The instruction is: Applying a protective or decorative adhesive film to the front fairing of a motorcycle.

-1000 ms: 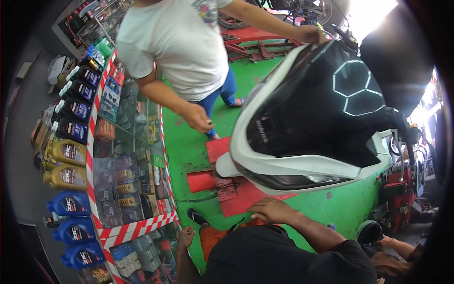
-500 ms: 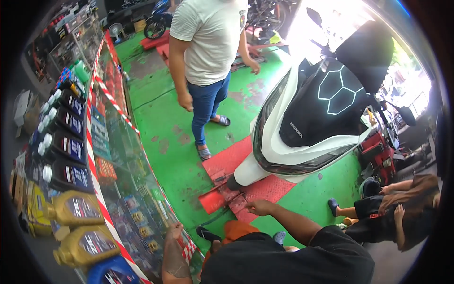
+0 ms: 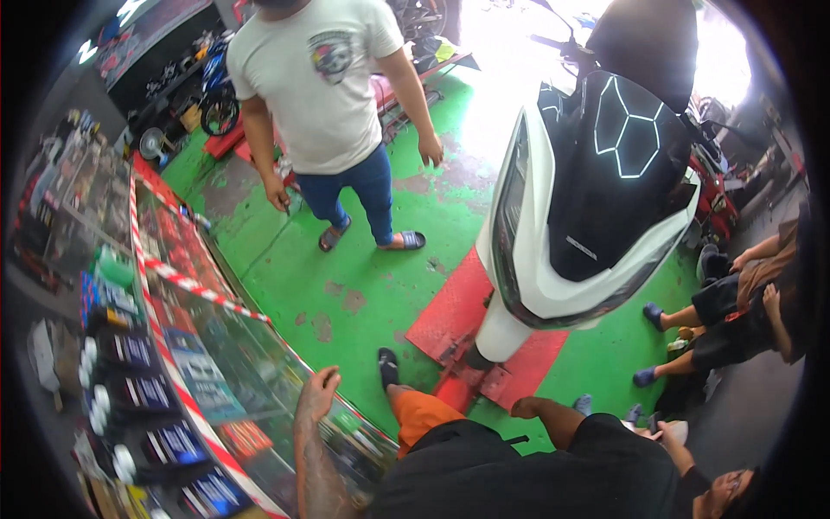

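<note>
My left hand [image 3: 319, 394] is raised beside the glass display counter [image 3: 251, 363], fingers loosely bent and apart, with nothing in it. My right hand [image 3: 525, 407] hangs out to the side above the red ramp plate [image 3: 450, 303], near the front wheel end of a white and black scooter [image 3: 562, 268]. Its fingers are blurred and turned from sight, so whether it holds anything is hidden. Neither hand visibly touches the scooter. Below me, my orange shorts [image 3: 425, 415] and one dark sandal [image 3: 387, 368] show.
A person in a white T-shirt [image 3: 320, 95] stands ahead on the green floor [image 3: 346, 294]. Several bottles [image 3: 147, 394] line the counter's left side. More people [image 3: 735, 311] sit along the right. A fan [image 3: 154, 144] and a blue motorcycle [image 3: 216, 95] are at the back left.
My view has shifted, so the scooter and ramp sit further right. The standing person has turned toward me, feet placed differently. My right arm has drawn in closer to my body.
</note>
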A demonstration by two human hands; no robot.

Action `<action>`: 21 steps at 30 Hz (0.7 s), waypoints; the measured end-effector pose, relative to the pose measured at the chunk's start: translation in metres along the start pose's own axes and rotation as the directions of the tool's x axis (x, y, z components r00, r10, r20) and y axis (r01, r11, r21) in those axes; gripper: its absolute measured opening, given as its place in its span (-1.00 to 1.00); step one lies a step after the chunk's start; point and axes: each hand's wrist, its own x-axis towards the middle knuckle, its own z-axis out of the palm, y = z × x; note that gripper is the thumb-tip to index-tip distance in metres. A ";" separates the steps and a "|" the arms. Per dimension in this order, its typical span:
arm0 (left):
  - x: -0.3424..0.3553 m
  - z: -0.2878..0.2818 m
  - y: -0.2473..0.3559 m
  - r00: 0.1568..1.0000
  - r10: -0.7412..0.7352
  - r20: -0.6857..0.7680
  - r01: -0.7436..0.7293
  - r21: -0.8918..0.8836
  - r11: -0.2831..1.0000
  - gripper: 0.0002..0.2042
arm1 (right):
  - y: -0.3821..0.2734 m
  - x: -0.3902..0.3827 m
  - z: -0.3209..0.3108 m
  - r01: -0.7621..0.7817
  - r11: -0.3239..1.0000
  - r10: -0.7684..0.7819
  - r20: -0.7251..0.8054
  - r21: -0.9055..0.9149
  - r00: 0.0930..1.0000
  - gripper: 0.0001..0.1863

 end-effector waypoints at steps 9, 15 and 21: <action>0.162 -0.032 -0.092 0.947 -0.104 0.305 0.085 0.073 0.994 -0.68 | -0.162 0.068 -0.203 0.260 0.619 0.202 -0.471 0.741 0.859 -0.55; 0.311 -0.008 0.045 0.774 0.176 0.608 -0.261 0.054 0.964 -0.69 | -0.163 0.012 -0.182 0.294 0.232 0.715 -0.368 0.927 0.595 -0.52; 0.443 0.050 0.296 0.287 0.489 0.823 -0.772 -0.104 0.627 -0.71 | -0.204 -0.022 -0.193 0.913 -0.251 0.963 0.183 0.322 0.201 -0.36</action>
